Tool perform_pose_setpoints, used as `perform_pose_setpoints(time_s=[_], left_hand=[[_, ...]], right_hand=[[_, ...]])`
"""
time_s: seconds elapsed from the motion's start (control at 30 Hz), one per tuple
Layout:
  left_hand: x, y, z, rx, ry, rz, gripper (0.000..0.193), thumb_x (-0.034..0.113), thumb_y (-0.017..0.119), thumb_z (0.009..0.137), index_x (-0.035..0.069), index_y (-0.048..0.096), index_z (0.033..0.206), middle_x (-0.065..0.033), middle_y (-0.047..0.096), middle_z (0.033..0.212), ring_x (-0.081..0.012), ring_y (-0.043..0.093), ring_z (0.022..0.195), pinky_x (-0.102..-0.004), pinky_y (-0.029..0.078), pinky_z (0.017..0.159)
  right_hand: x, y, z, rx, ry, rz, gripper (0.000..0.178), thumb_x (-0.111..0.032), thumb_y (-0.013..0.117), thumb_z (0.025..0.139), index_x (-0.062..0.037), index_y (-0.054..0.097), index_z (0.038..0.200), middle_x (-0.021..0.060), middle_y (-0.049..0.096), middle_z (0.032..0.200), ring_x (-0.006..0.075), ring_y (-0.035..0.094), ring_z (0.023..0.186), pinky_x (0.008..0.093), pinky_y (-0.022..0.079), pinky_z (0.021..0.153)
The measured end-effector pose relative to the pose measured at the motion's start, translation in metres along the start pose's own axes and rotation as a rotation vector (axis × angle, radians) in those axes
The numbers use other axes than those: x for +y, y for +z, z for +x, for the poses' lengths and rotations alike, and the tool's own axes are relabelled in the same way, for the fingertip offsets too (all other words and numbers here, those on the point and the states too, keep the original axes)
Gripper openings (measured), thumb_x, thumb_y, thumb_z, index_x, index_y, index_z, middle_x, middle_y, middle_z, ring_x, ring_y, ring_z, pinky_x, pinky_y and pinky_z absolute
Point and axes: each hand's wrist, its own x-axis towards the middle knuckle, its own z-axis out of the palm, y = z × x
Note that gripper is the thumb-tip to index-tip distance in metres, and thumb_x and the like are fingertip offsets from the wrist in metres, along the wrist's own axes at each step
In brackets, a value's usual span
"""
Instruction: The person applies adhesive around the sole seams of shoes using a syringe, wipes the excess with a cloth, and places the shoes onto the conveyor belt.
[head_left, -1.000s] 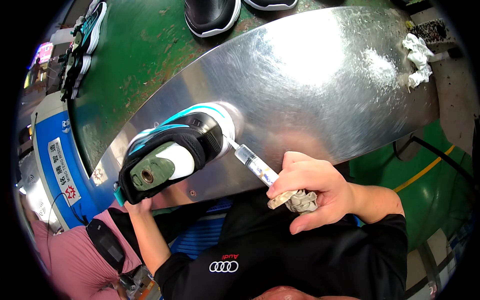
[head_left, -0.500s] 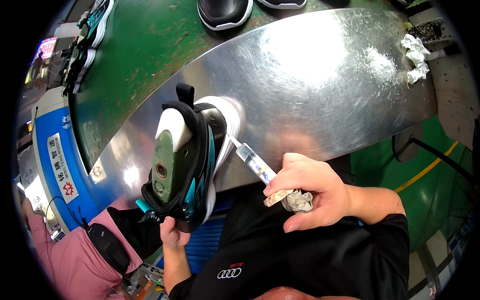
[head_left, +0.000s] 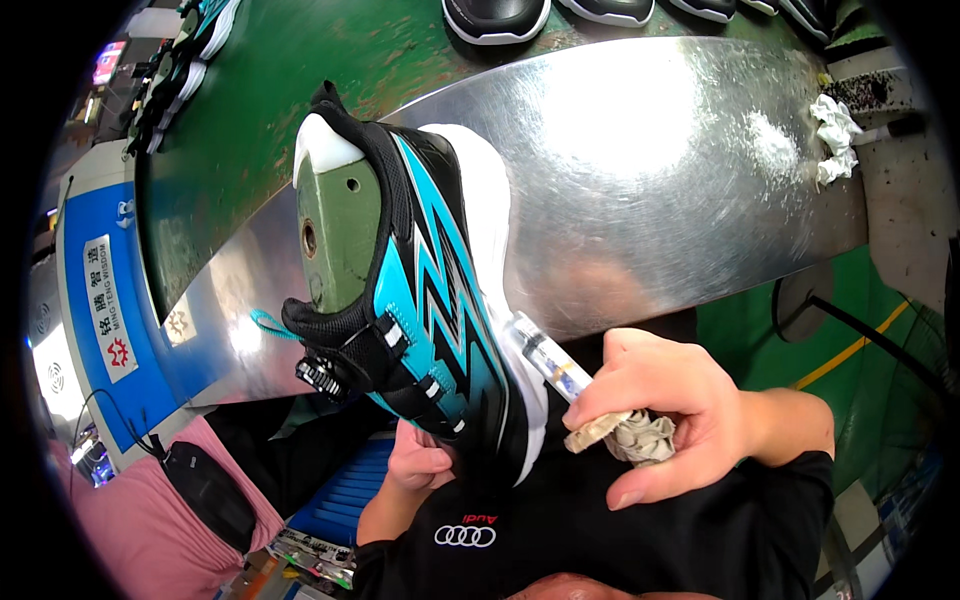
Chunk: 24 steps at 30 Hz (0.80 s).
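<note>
A black and turquoise sports shoe point(head_left: 440, 290) with a white sole is tilted so its side faces up. A green shoe last point(head_left: 345, 225) with a white heel part fills its opening. My left hand point(head_left: 415, 460) grips the shoe at the end near my body, its fingers partly hidden. My right hand point(head_left: 690, 410) is closed around a clear syringe point(head_left: 555, 362), whose front end is at the edge of the white sole; I cannot tell if they touch. The same hand also holds a crumpled pale cloth point(head_left: 642, 438) and a tan, ridged-edged piece point(head_left: 597, 430).
Under the shoe lies a shiny metal plate point(head_left: 620, 230) on a green table point(head_left: 330, 80). Several black shoes point(head_left: 495, 18) stand at the back. White powder point(head_left: 772, 145) and crumpled white paper point(head_left: 835, 140) are at the right. A person in pink point(head_left: 150, 510) is at the left, by a blue panel point(head_left: 95, 270).
The shoe has been rolled and raised, so its turquoise side now shows. My left hand moved with it. My right hand shifted slightly right and nearer my body with the syringe.
</note>
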Motion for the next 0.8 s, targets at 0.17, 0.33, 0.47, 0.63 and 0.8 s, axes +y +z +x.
perform_pose_setpoints(time_s=[0.17,0.33,0.47,0.63,0.8], left_hand=[[-0.002,0.014,0.015,-0.086,-0.169,-0.039,0.083,-0.004,0.061,0.063,-0.004,0.027,0.138,-0.0214,0.045,0.132,-0.0350,0.048,0.120,-0.0452,0.037,0.103],[-0.011,0.012,0.043,-0.482,-0.422,-0.443,0.067,-0.009,0.056,0.067,-0.004,0.039,0.131,-0.0196,0.052,0.125,-0.0306,0.048,0.120,-0.0414,0.038,0.102],[-0.017,0.040,0.059,-0.296,-0.505,-0.353,0.050,-0.010,0.056,0.077,-0.003,0.047,0.126,-0.0166,0.056,0.121,-0.0277,0.051,0.117,-0.0396,0.037,0.103],[-0.027,0.056,0.096,-0.403,-0.480,-0.188,0.055,-0.008,0.060,0.073,0.004,0.049,0.126,-0.0121,0.055,0.124,-0.0277,0.052,0.116,-0.0404,0.042,0.098],[-0.035,0.082,0.118,-0.522,-0.323,-0.251,0.036,-0.001,0.059,0.082,0.002,0.056,0.118,-0.0139,0.059,0.119,-0.0272,0.055,0.112,-0.0411,0.041,0.100]], right_hand=[[-0.025,-0.005,-0.017,-0.061,0.095,0.027,0.048,-0.025,0.083,0.064,-0.0001,0.065,0.101,0.0049,0.068,0.090,0.0154,0.041,0.064,0.0274,0.033,0.057],[-0.055,-0.010,-0.037,-0.065,0.086,-0.013,0.050,-0.029,0.083,0.065,0.0002,0.064,0.100,0.0058,0.068,0.086,0.0143,0.047,0.059,0.0282,0.030,0.056],[-0.076,-0.014,-0.049,-0.091,0.092,-0.042,0.047,-0.027,0.081,0.069,-0.0003,0.063,0.104,0.0043,0.067,0.087,0.0144,0.052,0.061,0.0277,0.031,0.056],[-0.095,-0.018,-0.071,-0.041,0.077,-0.183,0.049,-0.031,0.080,0.070,-0.0002,0.063,0.103,0.0046,0.067,0.088,0.0138,0.050,0.060,0.0279,0.030,0.056],[-0.093,-0.016,-0.090,0.074,-0.015,-0.314,0.049,-0.037,0.079,0.070,-0.0014,0.064,0.101,0.0053,0.066,0.084,0.0159,0.040,0.057,0.0283,0.029,0.054]])
